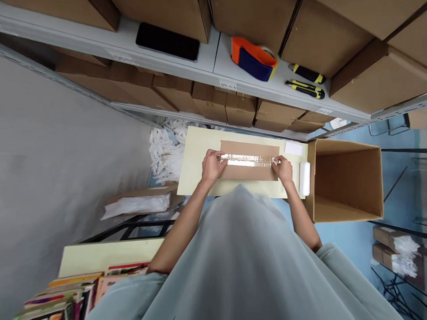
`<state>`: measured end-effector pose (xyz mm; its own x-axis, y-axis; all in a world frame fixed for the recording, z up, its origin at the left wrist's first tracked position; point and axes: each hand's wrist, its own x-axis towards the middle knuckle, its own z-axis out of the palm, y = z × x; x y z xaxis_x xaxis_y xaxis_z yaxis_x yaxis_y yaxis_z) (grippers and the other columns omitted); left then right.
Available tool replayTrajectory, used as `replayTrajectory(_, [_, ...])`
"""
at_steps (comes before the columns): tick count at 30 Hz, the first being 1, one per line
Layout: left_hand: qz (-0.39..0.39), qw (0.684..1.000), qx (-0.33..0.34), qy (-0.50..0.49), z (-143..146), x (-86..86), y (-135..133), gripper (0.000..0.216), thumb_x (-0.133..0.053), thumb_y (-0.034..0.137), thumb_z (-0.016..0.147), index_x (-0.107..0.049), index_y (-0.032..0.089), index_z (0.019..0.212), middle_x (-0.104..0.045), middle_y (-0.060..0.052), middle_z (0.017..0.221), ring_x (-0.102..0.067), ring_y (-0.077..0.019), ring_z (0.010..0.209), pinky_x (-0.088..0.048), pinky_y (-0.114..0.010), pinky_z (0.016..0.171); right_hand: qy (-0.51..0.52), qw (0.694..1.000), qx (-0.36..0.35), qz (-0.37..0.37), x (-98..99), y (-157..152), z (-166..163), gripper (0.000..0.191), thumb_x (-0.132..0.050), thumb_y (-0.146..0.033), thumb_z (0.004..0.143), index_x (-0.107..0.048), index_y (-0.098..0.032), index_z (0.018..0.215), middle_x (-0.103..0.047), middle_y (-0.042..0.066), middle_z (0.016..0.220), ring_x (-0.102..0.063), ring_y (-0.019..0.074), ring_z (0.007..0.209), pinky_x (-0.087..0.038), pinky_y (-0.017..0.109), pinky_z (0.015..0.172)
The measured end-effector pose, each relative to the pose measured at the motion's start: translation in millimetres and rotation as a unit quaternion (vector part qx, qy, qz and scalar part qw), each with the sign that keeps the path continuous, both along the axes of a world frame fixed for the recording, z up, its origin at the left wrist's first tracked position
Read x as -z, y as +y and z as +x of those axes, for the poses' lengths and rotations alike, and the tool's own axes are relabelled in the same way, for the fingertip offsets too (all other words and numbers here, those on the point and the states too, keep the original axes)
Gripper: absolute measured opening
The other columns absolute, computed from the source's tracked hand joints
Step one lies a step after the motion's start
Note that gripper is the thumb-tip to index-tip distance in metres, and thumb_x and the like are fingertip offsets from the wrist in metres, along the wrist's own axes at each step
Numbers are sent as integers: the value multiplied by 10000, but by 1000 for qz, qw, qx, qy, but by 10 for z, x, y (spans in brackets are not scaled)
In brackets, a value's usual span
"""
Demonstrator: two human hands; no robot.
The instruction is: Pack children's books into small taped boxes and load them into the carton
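Observation:
A flat brown cardboard box (249,174) lies on the pale yellow table. Along its middle runs a shiny strip of clear packing tape (243,160). At the strip's left end, my left hand (213,166) is closed, thumb and fingertips pinching the tape at the box's edge. My right hand (284,168) pinches the opposite end near the box's right edge. Whether the strip is fully stuck down between them cannot be told.
A white roll (304,178) and a white label sheet (293,148) lie right on the table (195,146). Beyond stands an open carton (347,183). The shelf above bears a black phone (168,41), an orange-and-blue tape dispenser (254,59) and yellow-black cutters (306,88).

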<state>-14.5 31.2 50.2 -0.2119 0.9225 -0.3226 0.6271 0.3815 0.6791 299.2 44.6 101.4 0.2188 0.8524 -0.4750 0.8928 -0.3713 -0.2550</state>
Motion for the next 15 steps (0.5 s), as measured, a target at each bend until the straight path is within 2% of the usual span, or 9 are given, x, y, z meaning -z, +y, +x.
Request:
replayTrajectory(5, [-9,997,46,53,-11,-66,37,312,-675,191,905,-780,187,1198,-666,-149,1372,-780,-315,1121,-620,-458,1132,-57,997,-29,-42,-137,11,-193,281,-585,-267,1082,-749,-249,1309,-849,122,1220,-802,306,1166,-563,350,943])
replayTrajectory(9, [50,993,77,80,5,-197,169,356,-688,151,852,-795,195,1189,-595,-193,1591,-636,-414,1465,-548,-514,1251,-70,991,-97,-55,-394,107,-239,310,-618,-266,1088,-749,-256,1369,-814,132,1372,-804,304,1220,-574,358,988])
replayTrajectory(10, [82,990,81,76,40,-274,256,347,-686,154,859,-800,203,1183,-580,-183,1632,-594,-416,1518,-523,-519,1281,-75,989,-118,-49,-500,186,-246,326,-633,-284,1090,-752,-256,1391,-805,140,1401,-798,314,1249,-575,369,1015])
replayTrajectory(12, [151,983,93,52,154,-510,526,302,-662,176,905,-809,223,1165,-636,-154,1598,-610,-389,1503,-502,-515,1298,-82,984,-157,-13,-768,449,-284,372,-630,-348,1112,-743,-248,1452,-806,161,1405,-781,346,1296,-577,404,1061])
replayTrajectory(15, [244,964,105,9,378,-1059,1133,276,-610,191,977,-817,238,1152,-798,-116,1307,-733,-336,1288,-553,-481,1216,-75,968,-211,113,-1268,1081,-448,465,-567,-423,1151,-681,-208,1547,-803,191,1401,-761,375,1321,-583,452,1101])
